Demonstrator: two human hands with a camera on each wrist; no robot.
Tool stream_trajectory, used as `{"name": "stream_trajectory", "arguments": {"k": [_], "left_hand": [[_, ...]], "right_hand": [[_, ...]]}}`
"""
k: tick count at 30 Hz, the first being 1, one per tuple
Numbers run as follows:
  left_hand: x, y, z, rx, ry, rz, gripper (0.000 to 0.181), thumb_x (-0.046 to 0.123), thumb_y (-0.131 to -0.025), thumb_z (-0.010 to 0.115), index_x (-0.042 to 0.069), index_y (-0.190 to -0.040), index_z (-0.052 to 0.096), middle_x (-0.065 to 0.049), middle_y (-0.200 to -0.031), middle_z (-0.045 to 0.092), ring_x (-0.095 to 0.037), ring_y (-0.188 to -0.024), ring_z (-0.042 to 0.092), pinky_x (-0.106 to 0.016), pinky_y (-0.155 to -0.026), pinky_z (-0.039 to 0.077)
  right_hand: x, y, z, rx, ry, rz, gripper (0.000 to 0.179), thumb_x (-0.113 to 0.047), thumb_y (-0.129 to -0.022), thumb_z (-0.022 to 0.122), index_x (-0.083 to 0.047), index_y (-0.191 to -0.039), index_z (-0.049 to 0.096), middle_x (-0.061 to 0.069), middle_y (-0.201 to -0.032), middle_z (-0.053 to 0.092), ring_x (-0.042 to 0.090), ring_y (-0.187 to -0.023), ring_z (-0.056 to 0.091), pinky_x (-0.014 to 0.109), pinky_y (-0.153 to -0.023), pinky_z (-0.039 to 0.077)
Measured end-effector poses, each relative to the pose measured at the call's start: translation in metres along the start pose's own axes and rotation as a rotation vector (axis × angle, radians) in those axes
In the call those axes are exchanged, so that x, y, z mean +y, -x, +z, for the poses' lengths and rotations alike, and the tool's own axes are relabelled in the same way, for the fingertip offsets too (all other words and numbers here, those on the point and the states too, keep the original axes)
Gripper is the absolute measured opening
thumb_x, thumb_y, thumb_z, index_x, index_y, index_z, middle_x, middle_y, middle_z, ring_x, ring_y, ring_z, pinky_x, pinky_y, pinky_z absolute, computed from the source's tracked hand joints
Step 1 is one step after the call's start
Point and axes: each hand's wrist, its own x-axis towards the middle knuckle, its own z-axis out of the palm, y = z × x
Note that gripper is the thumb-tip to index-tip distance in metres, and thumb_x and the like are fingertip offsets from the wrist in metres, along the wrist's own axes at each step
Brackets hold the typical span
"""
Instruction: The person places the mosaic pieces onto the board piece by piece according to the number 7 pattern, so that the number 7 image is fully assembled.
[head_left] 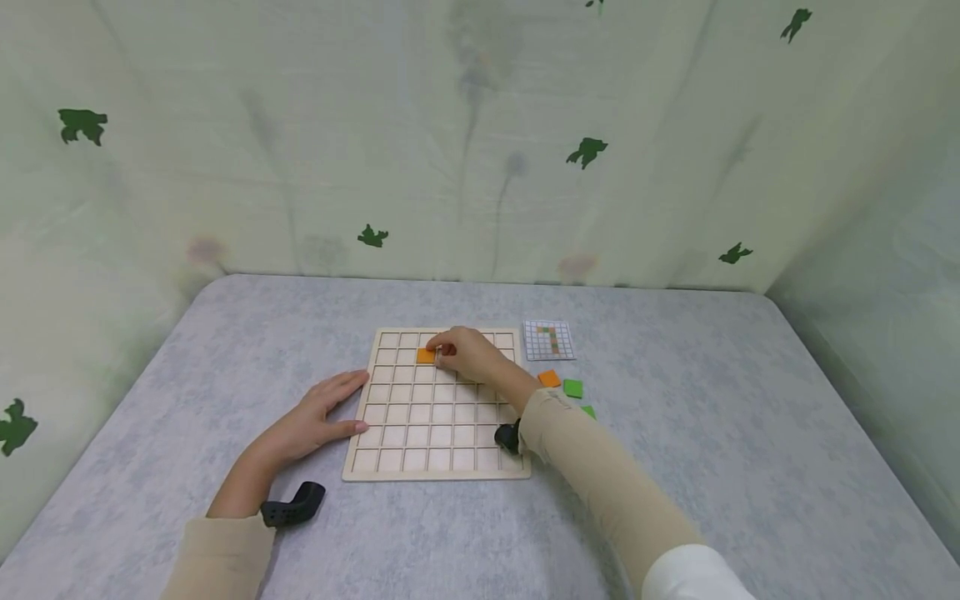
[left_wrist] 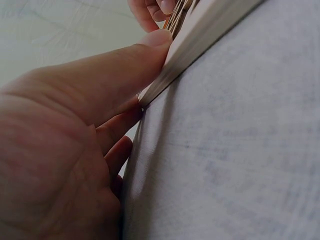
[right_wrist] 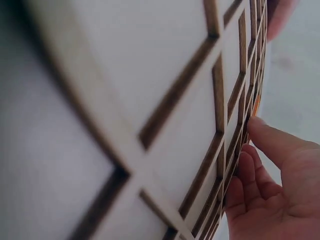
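A pale wooden grid board (head_left: 420, 437) lies flat on the table. My left hand (head_left: 318, 417) rests at its left edge, thumb and fingertips against the side; the left wrist view shows the thumb (left_wrist: 125, 60) along the rim. My right hand (head_left: 468, 354) reaches over the board's upper part. Its thumb and index finger pinch an orange square tile (head_left: 425, 357) at a cell in the second row from the top. In the right wrist view, only a thin orange edge of the tile (right_wrist: 256, 104) shows beyond the thumb, with the other fingers curled below.
A small card with a coloured grid pattern (head_left: 549, 340) lies right of the board. Below it are a loose orange tile (head_left: 549, 379), a green tile (head_left: 573, 388) and another green tile (head_left: 588, 412) partly behind the right sleeve. A curtain hangs behind the table.
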Motion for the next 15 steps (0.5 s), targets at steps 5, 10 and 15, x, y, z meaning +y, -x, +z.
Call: {"name": "stream_trajectory", "arguments": {"k": [5, 10, 15], "left_hand": [[-0.001, -0.001, 0.000, -0.003, -0.003, 0.004, 0.080, 0.035, -0.080, 0.066, 0.002, -0.141, 0.026, -0.021, -0.144, 0.020, -0.043, -0.130, 0.008, -0.061, -0.097, 0.010], [-0.001, -0.001, 0.001, -0.002, -0.002, 0.004, 0.080, 0.035, -0.080, 0.067, 0.002, -0.141, 0.027, -0.021, -0.144, 0.020, -0.042, -0.130, 0.008, -0.061, -0.097, 0.010], [-0.002, -0.001, 0.000, -0.001, 0.005, 0.000, 0.080, 0.036, -0.080, 0.066, 0.004, -0.142, 0.026, -0.019, -0.144, 0.020, -0.041, -0.130, 0.007, -0.061, -0.097, 0.009]], "right_hand": [[0.001, 0.007, -0.006, -0.006, -0.085, -0.009, 0.037, -0.015, -0.088, 0.060, -0.011, -0.125, 0.055, -0.001, -0.093, 0.055, 0.013, -0.082, 0.049, 0.025, -0.071, 0.042], [0.004, 0.023, -0.020, 0.046, -0.172, -0.073, 0.043, -0.018, -0.088, 0.060, -0.010, -0.129, 0.050, 0.006, -0.107, 0.056, 0.015, -0.094, 0.052, 0.026, -0.079, 0.043], [0.012, 0.047, -0.041, 0.131, -0.168, -0.121, 0.049, -0.022, -0.086, 0.062, -0.010, -0.131, 0.048, 0.011, -0.119, 0.053, 0.018, -0.105, 0.049, 0.028, -0.088, 0.040]]}}
